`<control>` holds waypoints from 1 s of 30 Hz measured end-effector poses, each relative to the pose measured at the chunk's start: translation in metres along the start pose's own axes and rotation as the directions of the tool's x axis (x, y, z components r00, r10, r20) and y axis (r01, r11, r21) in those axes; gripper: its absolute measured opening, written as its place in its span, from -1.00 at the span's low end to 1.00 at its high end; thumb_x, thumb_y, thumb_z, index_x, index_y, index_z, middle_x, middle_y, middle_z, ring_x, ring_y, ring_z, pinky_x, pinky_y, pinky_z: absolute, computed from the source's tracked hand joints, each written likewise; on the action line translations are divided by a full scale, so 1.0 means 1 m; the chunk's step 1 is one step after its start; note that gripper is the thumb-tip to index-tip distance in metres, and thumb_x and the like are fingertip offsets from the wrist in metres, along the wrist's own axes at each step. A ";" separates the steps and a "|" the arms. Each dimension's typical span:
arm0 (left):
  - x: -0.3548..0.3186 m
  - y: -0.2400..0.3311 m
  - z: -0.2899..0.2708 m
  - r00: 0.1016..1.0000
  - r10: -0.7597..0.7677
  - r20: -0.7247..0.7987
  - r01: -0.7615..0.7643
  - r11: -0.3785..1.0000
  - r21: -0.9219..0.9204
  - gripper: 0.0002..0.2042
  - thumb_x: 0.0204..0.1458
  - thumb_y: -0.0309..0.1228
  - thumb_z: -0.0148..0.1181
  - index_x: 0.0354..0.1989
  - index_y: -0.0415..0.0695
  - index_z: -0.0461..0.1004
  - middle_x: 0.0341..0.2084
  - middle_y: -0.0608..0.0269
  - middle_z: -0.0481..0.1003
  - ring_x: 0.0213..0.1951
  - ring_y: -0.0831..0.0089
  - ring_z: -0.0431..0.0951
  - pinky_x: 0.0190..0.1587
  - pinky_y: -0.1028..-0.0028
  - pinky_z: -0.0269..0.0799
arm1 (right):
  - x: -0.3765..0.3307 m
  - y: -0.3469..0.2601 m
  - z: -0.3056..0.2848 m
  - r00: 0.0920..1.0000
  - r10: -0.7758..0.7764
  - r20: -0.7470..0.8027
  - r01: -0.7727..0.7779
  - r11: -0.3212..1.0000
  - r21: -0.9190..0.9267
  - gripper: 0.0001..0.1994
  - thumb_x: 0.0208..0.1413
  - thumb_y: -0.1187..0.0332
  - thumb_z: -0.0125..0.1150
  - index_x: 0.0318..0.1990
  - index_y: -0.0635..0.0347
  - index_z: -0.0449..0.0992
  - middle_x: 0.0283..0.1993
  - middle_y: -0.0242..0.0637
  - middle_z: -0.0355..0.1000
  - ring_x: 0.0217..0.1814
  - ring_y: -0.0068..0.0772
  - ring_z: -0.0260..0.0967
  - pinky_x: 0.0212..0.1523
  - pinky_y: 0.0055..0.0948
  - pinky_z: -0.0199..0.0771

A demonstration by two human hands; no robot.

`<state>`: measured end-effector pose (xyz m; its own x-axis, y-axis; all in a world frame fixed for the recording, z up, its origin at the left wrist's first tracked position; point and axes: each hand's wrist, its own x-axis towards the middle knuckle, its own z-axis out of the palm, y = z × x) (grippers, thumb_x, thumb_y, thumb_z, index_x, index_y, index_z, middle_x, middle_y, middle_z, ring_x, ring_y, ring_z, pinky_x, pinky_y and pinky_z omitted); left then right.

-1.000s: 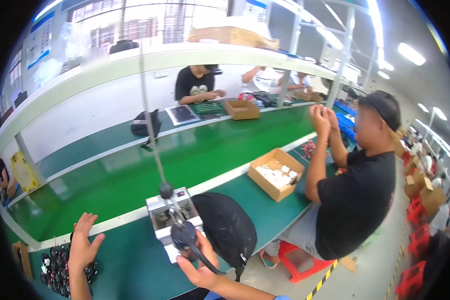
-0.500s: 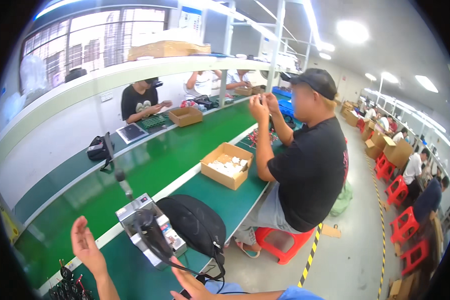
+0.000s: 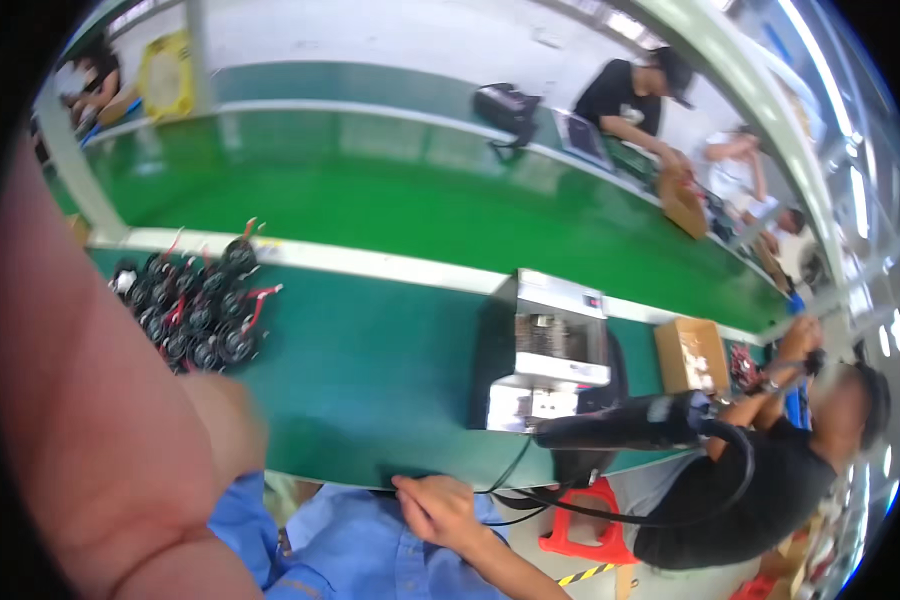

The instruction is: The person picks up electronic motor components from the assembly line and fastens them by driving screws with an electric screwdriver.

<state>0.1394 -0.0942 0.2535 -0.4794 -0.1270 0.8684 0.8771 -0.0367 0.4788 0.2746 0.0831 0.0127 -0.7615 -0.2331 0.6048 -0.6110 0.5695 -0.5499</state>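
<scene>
My left hand (image 3: 100,400) looms very large and blurred at the left edge; its fingers are hidden, and it touches nothing I can see. At the bench's front edge, my right hand (image 3: 440,510) is loosely closed in front of my blue shirt; whatever its curled fingers hold, if anything, is hidden. Beyond it to the right stands a silver and black boxy machine (image 3: 560,345) with a switch on top. In front of the machine hangs a black cylindrical thing (image 3: 620,422) with a thick black cable. Black round parts with red wires (image 3: 195,310) are heaped on the bench's left.
The green bench (image 3: 370,370) borders a long green conveyor belt (image 3: 350,180). A cardboard box of white pieces (image 3: 692,358) stands beyond the machine. A co-worker in black (image 3: 760,480) sits at right near a red stool (image 3: 590,525). Others sit across the belt.
The view has swung left and down toward the bench. My left hand has come up close, and its fingers have gone out of sight. My right hand's fingers have curled in.
</scene>
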 end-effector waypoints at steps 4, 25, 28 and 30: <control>0.001 0.006 -0.023 0.999 0.032 0.000 -0.031 0.987 0.157 -0.48 0.06 -0.22 0.01 0.18 -0.23 0.27 0.16 -0.12 0.25 0.19 -0.01 0.22 0.18 0.01 0.09 | 0.012 -0.009 0.013 0.994 0.089 0.068 -0.094 0.993 0.074 -0.86 -0.09 0.55 0.22 -0.31 0.28 0.55 -0.60 -0.32 0.41 -0.65 -0.40 0.35 -0.59 -0.43 0.34; 0.010 0.021 0.011 0.864 0.500 0.067 -0.450 0.825 -0.341 -0.53 -0.04 -0.54 -0.16 0.12 -0.29 0.30 0.12 -0.10 0.31 0.23 -0.02 0.20 0.29 -0.14 -0.07 | -0.001 -0.010 -0.008 0.989 0.129 0.076 -0.142 0.966 0.214 -0.86 0.01 0.43 0.17 -0.26 0.22 0.54 -0.39 -0.25 0.50 -0.40 -0.23 0.48 -0.40 -0.39 0.52; -0.008 -0.004 0.034 0.929 0.350 0.117 -0.341 0.935 -0.097 -0.70 0.02 -0.52 0.00 -0.03 -0.17 0.38 -0.17 -0.04 0.48 -0.10 0.10 0.42 -0.05 0.15 0.35 | 0.000 -0.017 -0.009 0.996 0.084 -0.020 -0.079 0.980 0.183 -0.84 -0.04 0.43 0.20 -0.26 0.23 0.53 -0.43 -0.17 0.48 -0.47 -0.12 0.44 -0.46 -0.25 0.45; -0.026 -0.031 0.064 0.976 0.185 0.116 -0.164 0.972 -0.170 -0.78 -0.02 -0.62 -0.01 -0.18 -0.30 0.43 -0.31 -0.06 0.52 -0.17 0.11 0.47 -0.07 0.18 0.39 | -0.003 -0.014 -0.016 0.990 0.142 -0.004 -0.139 0.977 0.165 -0.87 -0.03 0.40 0.19 -0.29 0.17 0.53 -0.43 -0.18 0.48 -0.44 -0.11 0.46 -0.46 -0.22 0.46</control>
<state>0.1226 -0.0265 0.2239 -0.3087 -0.0156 0.9510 0.9359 -0.1832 0.3008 0.2890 0.0879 0.0278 -0.8395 -0.1467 0.5232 -0.5263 0.4588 -0.7159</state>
